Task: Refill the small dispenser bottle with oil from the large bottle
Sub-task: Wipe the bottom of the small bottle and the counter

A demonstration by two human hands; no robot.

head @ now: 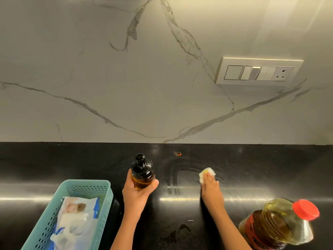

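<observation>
Nearby, teal basket (90,186) w/ packet (75,213); counter (270,168) smeared.

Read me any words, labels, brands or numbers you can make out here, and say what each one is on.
No text is legible.
Large clear plastic oil bottle with red cap: red label with pale lettering, cut off at the frame edge, unreadable.
White and blue plastic packet in the teal perforated plastic basket: only a picture shows.
Small amber dispenser bottle with black pump top: no label.

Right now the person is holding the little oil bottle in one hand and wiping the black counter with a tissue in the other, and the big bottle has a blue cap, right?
Almost. The large bottle has a red cap, not blue; the head view shows it. The rest holds: the left hand holds the small dispenser bottle, and the right hand wipes the counter with a tissue.
</observation>
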